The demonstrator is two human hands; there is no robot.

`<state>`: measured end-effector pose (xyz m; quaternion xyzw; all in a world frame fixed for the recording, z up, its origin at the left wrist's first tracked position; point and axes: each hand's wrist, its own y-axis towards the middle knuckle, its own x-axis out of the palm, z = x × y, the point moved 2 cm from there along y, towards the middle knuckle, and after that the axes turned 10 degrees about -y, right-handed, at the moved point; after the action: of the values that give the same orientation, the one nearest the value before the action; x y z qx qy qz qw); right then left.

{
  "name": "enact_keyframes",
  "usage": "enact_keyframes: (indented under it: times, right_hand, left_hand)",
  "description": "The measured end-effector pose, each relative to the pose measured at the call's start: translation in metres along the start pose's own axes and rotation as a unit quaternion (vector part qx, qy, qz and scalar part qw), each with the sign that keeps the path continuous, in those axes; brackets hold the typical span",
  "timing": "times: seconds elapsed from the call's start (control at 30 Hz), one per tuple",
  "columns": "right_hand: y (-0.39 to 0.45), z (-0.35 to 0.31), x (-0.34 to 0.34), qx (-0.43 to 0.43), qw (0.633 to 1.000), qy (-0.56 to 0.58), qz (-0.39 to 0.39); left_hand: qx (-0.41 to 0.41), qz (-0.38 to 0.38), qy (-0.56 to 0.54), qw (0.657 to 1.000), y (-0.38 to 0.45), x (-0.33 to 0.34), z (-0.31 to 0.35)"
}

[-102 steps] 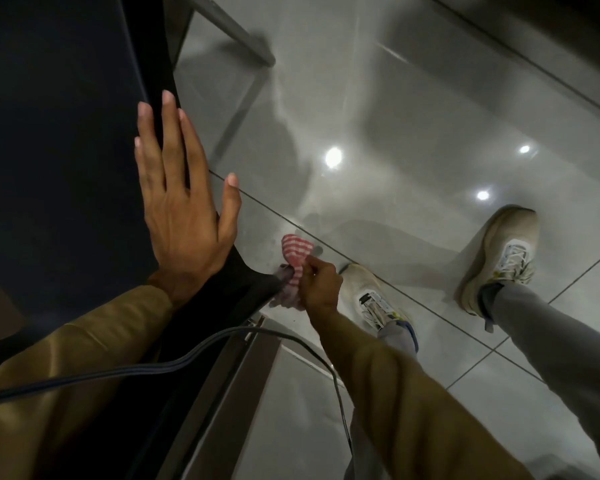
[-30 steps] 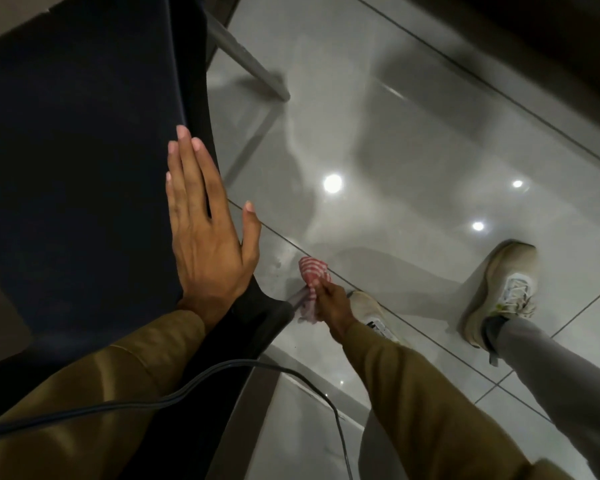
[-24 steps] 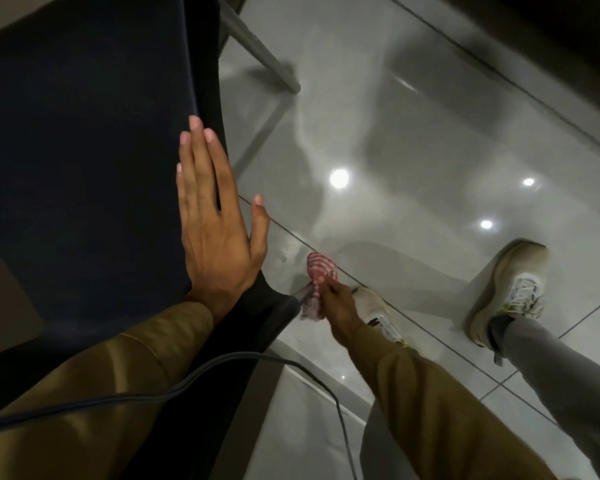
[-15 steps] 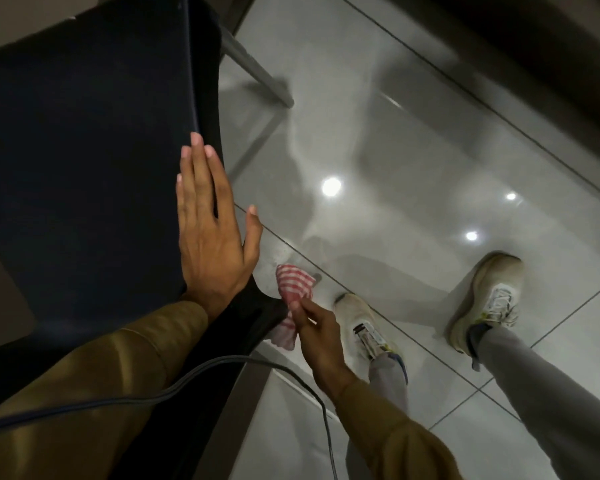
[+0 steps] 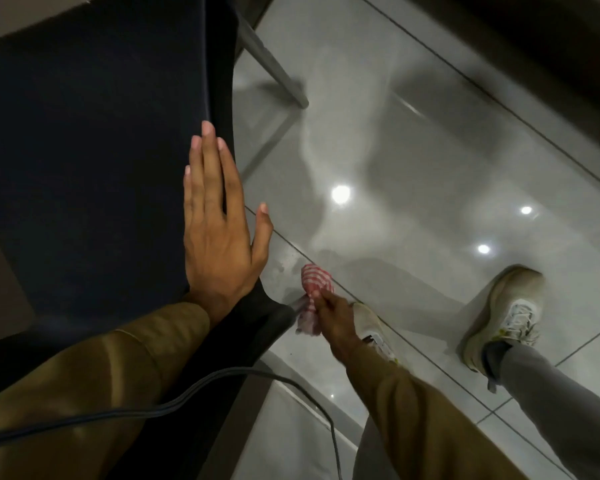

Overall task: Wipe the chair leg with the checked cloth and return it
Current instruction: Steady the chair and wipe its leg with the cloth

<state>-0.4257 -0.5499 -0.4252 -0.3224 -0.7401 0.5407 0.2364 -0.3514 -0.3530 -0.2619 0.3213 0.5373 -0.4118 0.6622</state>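
I look down past a dark chair seat (image 5: 84, 150). My left hand (image 5: 219, 237) lies flat and open on the seat's right edge, fingers together and pointing away. Below the seat's near corner, my right hand (image 5: 333, 317) is closed around the red-and-white checked cloth (image 5: 314, 289), which is bunched around the grey chair leg (image 5: 300, 303). Only a short stub of that leg shows between the seat and the cloth. Another grey chair leg (image 5: 274, 71) slants to the floor at the top.
Glossy grey floor tiles (image 5: 430, 168) reflect ceiling lights. My two pale sneakers (image 5: 503, 317) stand to the right of the leg, one (image 5: 374, 334) right beside the cloth. A dark cable (image 5: 187, 400) hangs across my sleeves. A dark strip (image 5: 534, 46) borders the floor at top right.
My right hand has slid the cloth up and down the leg, rising half a second ago and dropping lower again now. My left hand has stayed flat on the seat.
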Motion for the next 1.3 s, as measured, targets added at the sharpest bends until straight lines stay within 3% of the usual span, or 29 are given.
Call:
enact_keyframes:
  times: [0.17, 0.37, 0.73, 0.97, 1.3]
  right_hand:
    - [-0.053, -0.036, -0.017, -0.066, 0.997, -0.038, -0.009]
    - [-0.084, -0.050, -0.042, -0.084, 0.989, -0.097, -0.068]
    - [-0.078, -0.139, -0.103, -0.132, 0.987, 0.041, 0.081]
    - [-0.042, -0.237, -0.121, -0.195, 0.974, 0.097, 0.062]
    - [-0.014, -0.363, -0.102, -0.306, 0.949, 0.025, 0.064]
  left_hand:
    - [0.009, 0.005, 0.002, 1.000, 0.013, -0.013, -0.001]
    - [-0.014, -0.065, -0.009, 0.998, -0.010, -0.003, 0.001]
    - [-0.044, -0.088, -0.037, 0.994, 0.099, -0.031, -0.013]
    - [-0.046, -0.098, -0.028, 0.994, 0.151, -0.031, -0.018]
    - [-0.054, -0.111, -0.052, 0.991, 0.212, -0.028, -0.023]
